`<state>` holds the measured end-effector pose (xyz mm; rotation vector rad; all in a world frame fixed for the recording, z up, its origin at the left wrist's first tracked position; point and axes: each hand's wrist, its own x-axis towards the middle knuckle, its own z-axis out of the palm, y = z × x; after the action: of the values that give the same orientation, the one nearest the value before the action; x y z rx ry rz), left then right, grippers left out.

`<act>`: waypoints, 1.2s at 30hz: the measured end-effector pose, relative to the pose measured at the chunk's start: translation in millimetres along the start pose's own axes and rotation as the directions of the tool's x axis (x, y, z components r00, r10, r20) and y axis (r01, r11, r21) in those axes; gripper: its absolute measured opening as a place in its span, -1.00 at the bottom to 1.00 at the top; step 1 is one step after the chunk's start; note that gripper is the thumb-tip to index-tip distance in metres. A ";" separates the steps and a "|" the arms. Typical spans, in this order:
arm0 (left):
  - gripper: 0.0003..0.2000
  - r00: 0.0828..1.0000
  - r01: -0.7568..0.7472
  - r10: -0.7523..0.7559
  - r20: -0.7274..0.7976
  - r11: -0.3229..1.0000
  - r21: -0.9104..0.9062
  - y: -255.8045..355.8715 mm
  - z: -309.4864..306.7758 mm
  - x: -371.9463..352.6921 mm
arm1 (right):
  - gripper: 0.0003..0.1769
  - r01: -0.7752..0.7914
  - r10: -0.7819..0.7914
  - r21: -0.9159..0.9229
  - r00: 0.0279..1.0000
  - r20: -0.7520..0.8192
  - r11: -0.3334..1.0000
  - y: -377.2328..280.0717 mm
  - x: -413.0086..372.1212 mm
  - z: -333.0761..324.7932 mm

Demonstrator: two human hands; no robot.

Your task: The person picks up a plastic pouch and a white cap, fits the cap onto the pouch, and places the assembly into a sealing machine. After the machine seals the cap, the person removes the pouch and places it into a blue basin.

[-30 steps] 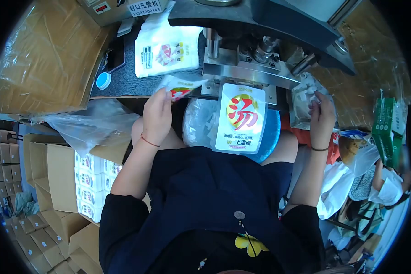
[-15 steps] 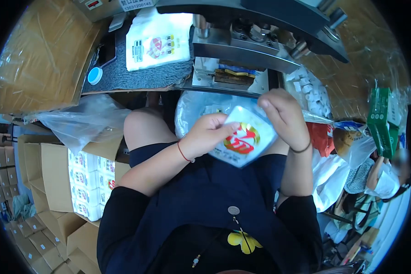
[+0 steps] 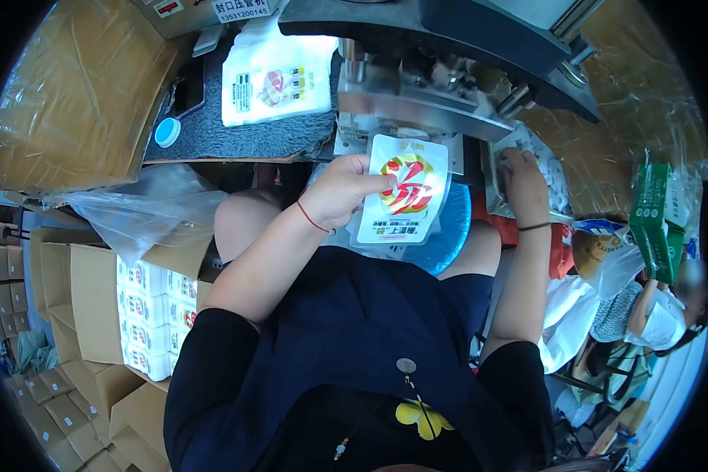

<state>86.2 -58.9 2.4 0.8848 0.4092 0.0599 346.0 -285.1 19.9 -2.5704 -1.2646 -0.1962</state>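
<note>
My left hand (image 3: 340, 191) is closed on a white printed pouch (image 3: 405, 193) with a red and green design, thumb on its front. The pouch is upright in front of the metal press (image 3: 425, 102). Over to the right, my right hand (image 3: 525, 182) reaches into a tray of small white pieces (image 3: 557, 177); its fingertips are among them, and whether they grip one is hidden. Beneath the pouch, a blue round basin (image 3: 455, 236) lies between the knees.
A stack of white pouches (image 3: 279, 82) lies on a grey mat (image 3: 212, 141) beside a blue-white cap (image 3: 167, 132) and a phone (image 3: 189, 88). An open carton (image 3: 94, 303) of packed pouches stands at left. Green box (image 3: 657, 220) at right; another person (image 3: 657, 315) sits beyond.
My right hand has left the pouch's side and moved right and up into the tray. My left hand has raised the pouch and turned it more upright.
</note>
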 end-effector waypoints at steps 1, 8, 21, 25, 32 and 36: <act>-0.79 1.000 0.028 -0.028 -0.010 1.000 -0.011 2.2 0.6 1.2 | -0.75 -0.024 0.024 0.000 1.000 0.000 1.000 -0.3 -0.6 1.5; -0.45 0.449 -0.048 0.892 0.049 -0.031 0.998 67.5 -74.0 18.0 | -0.76 0.035 -0.037 -0.011 0.979 -0.199 0.999 7.2 -9.7 14.6; -0.81 0.809 -0.323 0.580 -0.096 0.575 0.752 14.3 -75.3 -66.7 | -0.88 0.450 -0.362 0.354 0.886 -0.290 0.820 -94.6 -31.1 -18.0; -0.82 0.900 -0.245 0.435 -0.028 0.559 0.792 -1.4 -27.8 -58.4 | -0.84 0.136 -0.050 0.835 0.990 -0.129 0.532 -124.3 -20.9 -34.3; -0.69 0.995 -0.100 0.079 0.063 0.858 0.504 -30.6 15.9 -48.7 | -0.81 0.382 -0.376 0.567 0.917 -0.133 0.730 -122.0 -15.4 -46.0; -0.67 0.971 0.052 -0.104 0.216 0.971 0.232 -47.7 31.7 -48.9 | -0.78 0.325 -0.401 0.508 0.915 0.044 0.798 -102.1 -23.2 -51.0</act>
<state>47.4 -123.3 -0.4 1.0851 0.2392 -0.1628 250.9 -258.3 81.4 -1.9193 -1.6136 0.2307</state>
